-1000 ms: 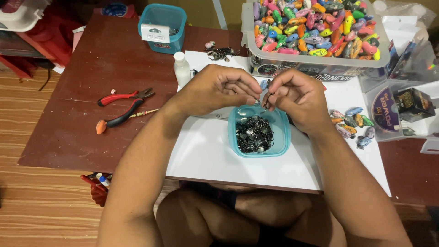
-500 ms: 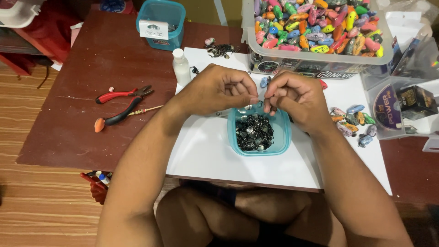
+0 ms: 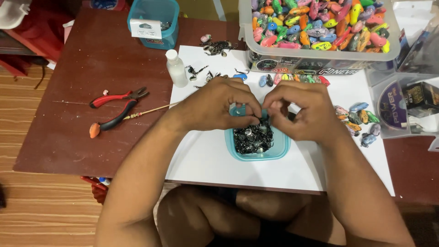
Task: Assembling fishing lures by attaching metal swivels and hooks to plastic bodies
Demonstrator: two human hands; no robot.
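Note:
My left hand [image 3: 219,107] and my right hand [image 3: 302,112] meet fingertip to fingertip over a small teal tub [image 3: 279,148] full of little dark metal hooks and blades [image 3: 254,137]. Both pinch a small dark metal piece between them right above the tub; the piece itself is mostly hidden by my fingers. The tub stands on a white sheet [image 3: 206,158] laid on a low brown table [image 3: 77,132].
Red-handled pliers [image 3: 116,98] and a thin stick lie left of the sheet. A white bottle [image 3: 176,68], loose hooks and coloured lure bodies [image 3: 359,119] lie around. A clear bin of colourful lures [image 3: 320,23] and a teal box [image 3: 155,20] stand behind.
My hands have sunk a little towards the tub and stay pinched together. Nothing else on the table has moved.

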